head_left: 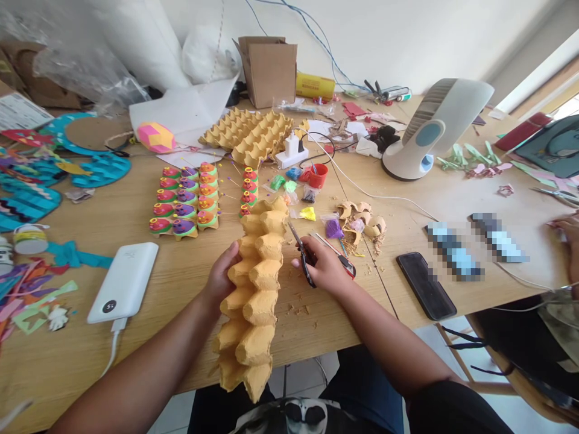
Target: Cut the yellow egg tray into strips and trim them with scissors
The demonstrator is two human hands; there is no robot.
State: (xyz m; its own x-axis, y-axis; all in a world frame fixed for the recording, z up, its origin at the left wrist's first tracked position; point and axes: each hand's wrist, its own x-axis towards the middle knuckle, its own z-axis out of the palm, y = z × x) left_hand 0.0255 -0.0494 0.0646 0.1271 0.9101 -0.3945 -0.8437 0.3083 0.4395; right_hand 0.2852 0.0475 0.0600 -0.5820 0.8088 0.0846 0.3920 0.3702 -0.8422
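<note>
A long strip of yellow-brown egg carton (256, 289) stands on edge from the table's near edge toward the middle. My left hand (221, 274) grips its left side, fingers wrapped round the cups. To the strip's right, my right hand (323, 265) is closed round a pair of black-and-red scissors (302, 253); the blades point up and left toward the strip's upper part. Small carton crumbs (298, 307) lie on the wooden table (136, 223) beside my right hand.
Painted carton cups (185, 202) stand in rows beyond the strip, with whole egg trays (246, 132) behind. A white power bank (124, 280) lies left, a black phone (425, 283) right, a white fan (429, 129) far right. Another person's hand (570, 241) shows at the right edge.
</note>
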